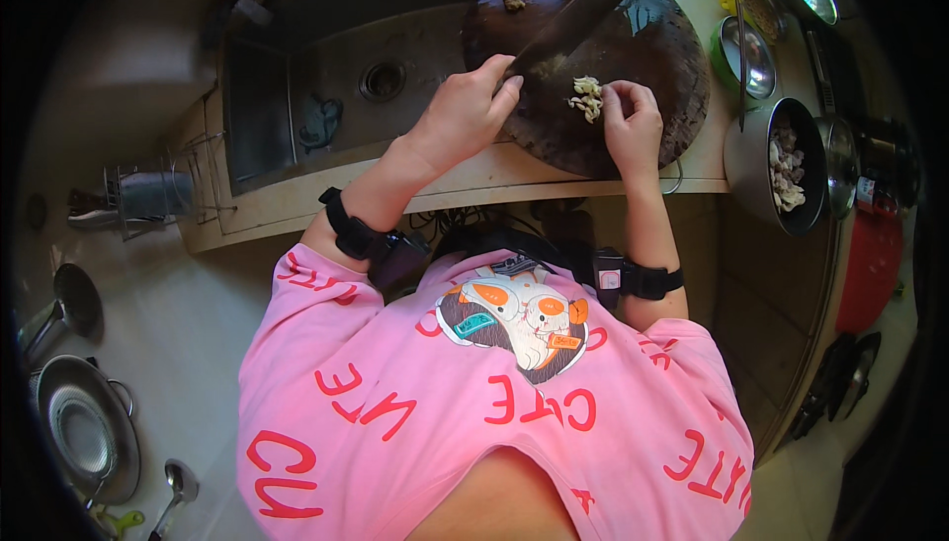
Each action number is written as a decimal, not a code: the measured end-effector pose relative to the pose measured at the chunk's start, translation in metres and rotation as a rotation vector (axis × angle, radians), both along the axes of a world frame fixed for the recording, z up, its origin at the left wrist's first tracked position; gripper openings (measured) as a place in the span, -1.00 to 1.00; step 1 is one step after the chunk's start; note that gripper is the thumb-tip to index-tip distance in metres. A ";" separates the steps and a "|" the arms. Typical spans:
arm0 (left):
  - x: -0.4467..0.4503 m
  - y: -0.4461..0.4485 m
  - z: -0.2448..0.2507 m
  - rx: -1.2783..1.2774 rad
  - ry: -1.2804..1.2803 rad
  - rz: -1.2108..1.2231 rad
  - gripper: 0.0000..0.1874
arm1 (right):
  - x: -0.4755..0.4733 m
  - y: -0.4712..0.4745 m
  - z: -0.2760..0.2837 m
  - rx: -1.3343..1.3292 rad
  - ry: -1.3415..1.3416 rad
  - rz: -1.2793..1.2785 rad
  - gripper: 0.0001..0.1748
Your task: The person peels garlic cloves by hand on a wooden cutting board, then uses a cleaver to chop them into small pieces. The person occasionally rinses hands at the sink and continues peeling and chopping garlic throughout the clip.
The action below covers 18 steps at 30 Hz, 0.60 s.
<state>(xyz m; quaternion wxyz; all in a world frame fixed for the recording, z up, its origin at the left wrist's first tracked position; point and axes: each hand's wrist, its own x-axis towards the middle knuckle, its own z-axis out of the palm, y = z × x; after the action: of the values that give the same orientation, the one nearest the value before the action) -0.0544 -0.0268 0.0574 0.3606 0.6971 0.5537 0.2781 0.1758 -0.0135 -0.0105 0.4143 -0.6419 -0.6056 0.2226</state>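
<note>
A round, dark wooden chopping block lies before me on the counter beside the sink. My left hand grips the handle of a cleaver, whose broad dark blade points away over the block. Fingers hide most of that handle. Just right of a small heap of pale sliced garlic, my right hand has thumb and fingertips pinched together at the heap's edge. Whether a piece sits between those fingertips cannot be made out. Toward the block's far left lies a small brown lump, apparently ginger.
To the left is a steel sink with a dark wet cloth inside. A pot of meat pieces stands right of the block, near a metal bowl. A wire rack hangs at the counter's left end.
</note>
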 end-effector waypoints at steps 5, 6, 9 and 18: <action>-0.013 -0.003 0.003 0.092 -0.043 0.084 -0.64 | -0.001 0.008 0.011 -0.187 0.737 0.047 -0.86; -0.018 -0.004 0.004 0.137 -0.037 0.107 -0.64 | -0.003 0.009 0.016 -0.204 0.832 0.078 -0.85; -0.040 -0.021 0.004 0.099 -0.087 0.215 -0.66 | -0.016 0.013 0.033 -0.233 0.977 0.158 -0.83; -0.120 -0.126 0.013 0.025 -0.117 0.760 -0.76 | -0.182 0.004 0.047 0.477 -0.061 0.389 -0.64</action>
<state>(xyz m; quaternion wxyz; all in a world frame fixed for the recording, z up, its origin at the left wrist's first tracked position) -0.1743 -0.1525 0.0707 0.2543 0.4294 0.7476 0.4382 -0.0061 -0.0092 0.0367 0.4847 -0.4050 -0.7643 0.1299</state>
